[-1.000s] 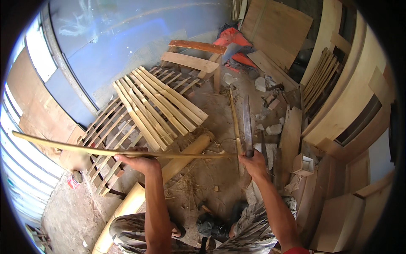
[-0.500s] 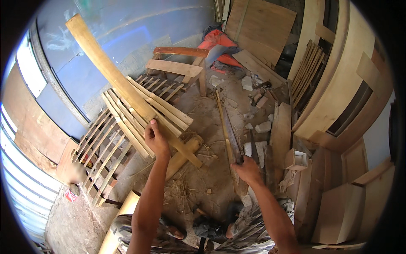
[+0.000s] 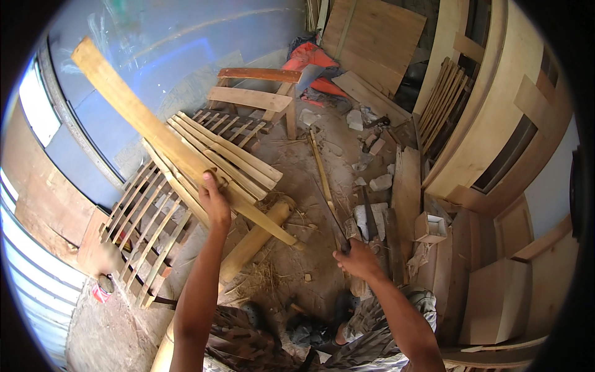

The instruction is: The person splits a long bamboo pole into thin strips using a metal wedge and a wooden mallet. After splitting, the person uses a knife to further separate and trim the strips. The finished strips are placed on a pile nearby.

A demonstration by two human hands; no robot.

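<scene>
A long split bamboo strip (image 3: 136, 110) slants up to the left, and my left hand (image 3: 214, 201) is closed round it with the thumb on top. Its lower end hangs over a thick bamboo pole (image 3: 248, 251) lying on the floor. My right hand (image 3: 361, 258) is wrapped round the handle of a machete (image 3: 330, 214). The dark blade points away from me and slightly left, apart from the strip. Several split bamboo pieces (image 3: 245, 156) lie just beyond my left hand on a slatted wooden frame (image 3: 145, 239).
Shavings (image 3: 266, 279) litter the dusty floor by my feet. At right are rubble blocks (image 3: 381, 183), a second blade (image 3: 370, 214), planks (image 3: 407, 198) and a small open box (image 3: 431, 227). Large wooden panels (image 3: 477, 155) line the right side. A blue wall (image 3: 167, 49) stands behind.
My left hand has moved left with the bamboo strip, whose upper end has dropped lower and further left. The machete has swung so its blade leans more to the left.
</scene>
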